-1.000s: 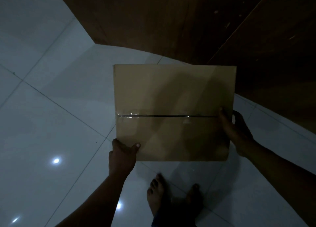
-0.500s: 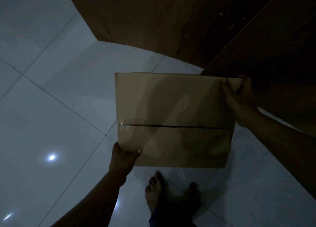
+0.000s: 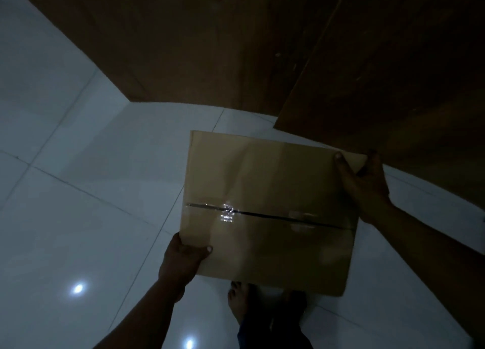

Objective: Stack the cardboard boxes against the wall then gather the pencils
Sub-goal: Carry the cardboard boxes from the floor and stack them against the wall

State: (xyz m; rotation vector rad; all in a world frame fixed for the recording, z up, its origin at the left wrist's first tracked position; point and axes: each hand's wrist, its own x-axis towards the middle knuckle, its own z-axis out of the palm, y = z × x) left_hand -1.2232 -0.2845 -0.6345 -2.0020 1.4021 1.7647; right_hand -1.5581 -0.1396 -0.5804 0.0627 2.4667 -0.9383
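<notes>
Gripping the flat brown taped cardboard box (image 3: pixel 270 212) above the white tiled floor (image 3: pixel 78 191), left hand (image 3: pixel 181 264) pinches its near-left corner, right hand (image 3: pixel 364 183) its far-right corner, near the dark wooden wall (image 3: pixel 210 46).

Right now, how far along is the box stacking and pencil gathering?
Done: nothing shows as finished; no stacked boxes appear along the dark wooden wall. In hand: one flat brown cardboard box with a taped seam, held above the glossy white tiled floor by the left hand at its near corner and the right hand at its far corner. Left: setting it against the wall, any further boxes, and the pencils, none in view.
</notes>
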